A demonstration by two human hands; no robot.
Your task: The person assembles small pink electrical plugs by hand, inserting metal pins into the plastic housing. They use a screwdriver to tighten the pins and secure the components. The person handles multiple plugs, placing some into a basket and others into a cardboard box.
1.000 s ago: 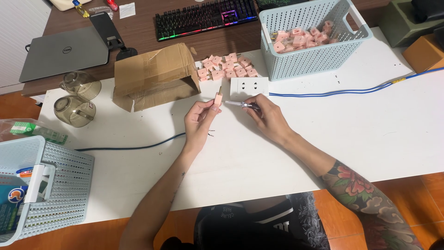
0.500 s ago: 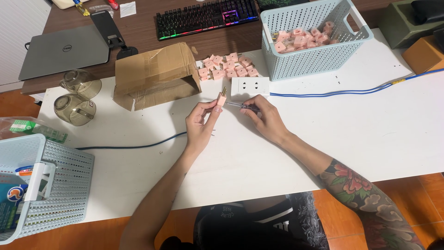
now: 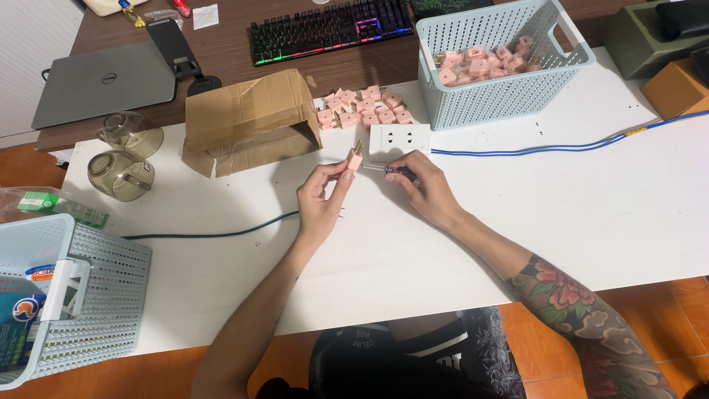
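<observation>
Above the middle of the white table (image 3: pixel 517 214), the left hand (image 3: pixel 323 199) pinches a small pink plastic plug adapter (image 3: pixel 355 157) between thumb and fingertips, brass prongs tilted up. The right hand (image 3: pixel 425 188) is curled around a slim dark-handled screwdriver (image 3: pixel 388 170), its tip just beside the adapter. A white socket strip (image 3: pixel 399 138) lies near the back edge.

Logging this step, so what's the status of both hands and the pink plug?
Left hand pinching pink plug, prongs up. Right hand holding small screwdriver, tip at plug. White socket plate just behind, clear.
</observation>
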